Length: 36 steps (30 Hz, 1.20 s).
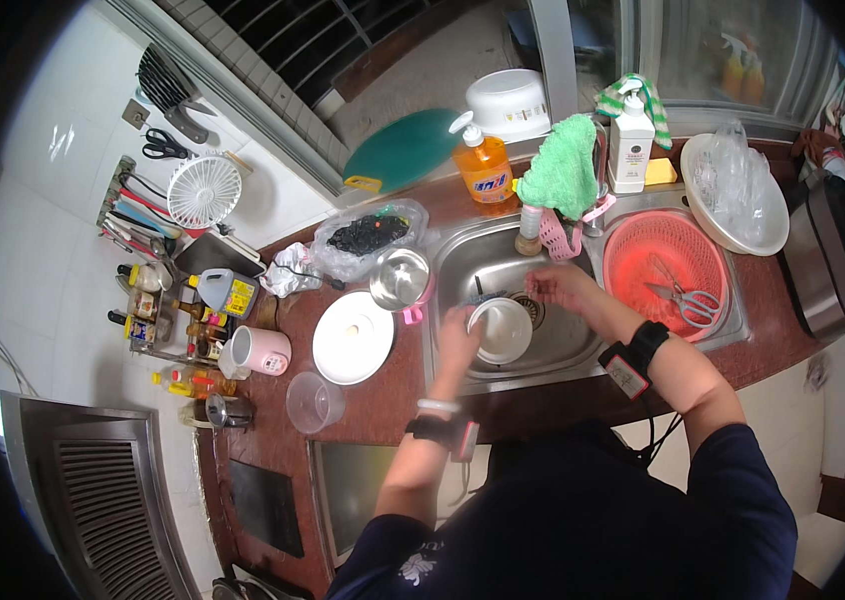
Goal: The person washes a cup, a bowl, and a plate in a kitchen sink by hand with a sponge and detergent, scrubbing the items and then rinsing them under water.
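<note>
My left hand [460,341] grips the rim of a white bowl [506,334] on its left side, over the stainless steel sink [576,352]. The bowl is tilted with its inside facing up. To the right of the bowl, my right hand [569,292] hangs above the basin near the drain [536,309], fingers loosely curled and blurred, with nothing visible in them. Partly hidden behind the bowl is a bluish item [488,297], too covered to name. The faucet spout [529,236], with a green towel [561,169] draped over it, rises behind the basin.
Right of the basin, a red plastic colander [621,259] holds scissors [695,306]. On the left counter stand a metal pot [400,279], a white lid [351,352] and a clear plastic tub [315,403]. An orange soap bottle [486,172] stands behind the sink.
</note>
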Each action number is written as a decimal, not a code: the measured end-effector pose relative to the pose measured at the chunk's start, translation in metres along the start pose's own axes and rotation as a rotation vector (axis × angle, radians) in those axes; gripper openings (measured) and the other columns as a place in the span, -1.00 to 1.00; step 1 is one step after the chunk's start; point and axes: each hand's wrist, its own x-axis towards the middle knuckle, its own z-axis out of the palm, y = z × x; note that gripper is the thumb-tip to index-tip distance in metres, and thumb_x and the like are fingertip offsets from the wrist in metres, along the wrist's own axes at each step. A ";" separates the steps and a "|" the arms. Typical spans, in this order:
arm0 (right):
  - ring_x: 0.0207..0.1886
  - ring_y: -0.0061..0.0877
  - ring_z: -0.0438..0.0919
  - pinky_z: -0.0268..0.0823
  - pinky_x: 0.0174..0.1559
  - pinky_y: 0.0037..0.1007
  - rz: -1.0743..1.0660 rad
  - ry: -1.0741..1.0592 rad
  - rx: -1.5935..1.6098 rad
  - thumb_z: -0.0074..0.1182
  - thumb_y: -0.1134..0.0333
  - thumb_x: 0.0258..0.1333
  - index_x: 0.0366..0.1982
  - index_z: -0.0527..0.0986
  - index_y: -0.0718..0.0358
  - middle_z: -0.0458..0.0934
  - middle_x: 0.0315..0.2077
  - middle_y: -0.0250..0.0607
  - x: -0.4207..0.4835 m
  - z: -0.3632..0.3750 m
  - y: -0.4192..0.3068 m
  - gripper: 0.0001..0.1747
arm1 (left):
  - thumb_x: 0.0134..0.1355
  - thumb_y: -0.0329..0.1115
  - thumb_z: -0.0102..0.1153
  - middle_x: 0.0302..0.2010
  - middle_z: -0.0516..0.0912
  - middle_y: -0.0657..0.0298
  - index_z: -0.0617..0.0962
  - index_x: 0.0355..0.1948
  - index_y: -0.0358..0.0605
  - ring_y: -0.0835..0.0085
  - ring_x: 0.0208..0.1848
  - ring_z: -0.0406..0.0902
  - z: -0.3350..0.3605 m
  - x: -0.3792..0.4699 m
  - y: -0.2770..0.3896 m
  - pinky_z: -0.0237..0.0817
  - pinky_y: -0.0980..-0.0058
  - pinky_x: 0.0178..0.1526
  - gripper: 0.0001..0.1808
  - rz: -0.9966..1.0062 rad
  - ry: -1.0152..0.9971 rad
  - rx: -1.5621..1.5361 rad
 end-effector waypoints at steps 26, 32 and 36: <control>-0.45 -0.52 0.47 0.36 -0.32 -0.59 -0.306 -0.019 -0.069 -0.12 0.49 -0.05 -0.37 0.38 0.45 0.47 -0.48 -0.16 0.152 0.182 -0.046 -0.83 | -0.07 -0.18 0.02 -0.33 0.48 0.02 0.45 -0.29 -0.21 0.12 -0.26 0.41 0.027 -0.007 -0.035 0.23 0.31 -0.21 -0.64 -0.194 -0.128 -0.281; -0.48 -0.61 0.42 0.24 -0.40 -0.65 -1.017 0.070 -0.883 -0.05 0.41 -0.07 -0.44 0.47 0.30 0.49 -0.52 -0.28 0.221 0.231 -0.022 -0.86 | -0.07 -0.22 0.00 -0.34 0.48 0.03 0.45 -0.29 -0.15 0.11 -0.26 0.41 0.036 -0.018 -0.048 0.22 0.32 -0.21 -0.69 -0.283 -0.188 -0.520; -0.21 -0.54 0.40 0.16 -0.11 -0.63 -0.865 -0.174 -1.425 -0.10 0.42 -0.03 -0.23 0.43 0.25 0.47 -0.27 -0.22 0.284 0.209 0.009 -0.75 | -0.09 -0.25 0.01 -0.34 0.47 0.03 0.46 -0.28 -0.15 0.12 -0.23 0.39 0.042 -0.021 -0.052 0.20 0.34 -0.18 -0.68 -0.302 -0.235 -0.578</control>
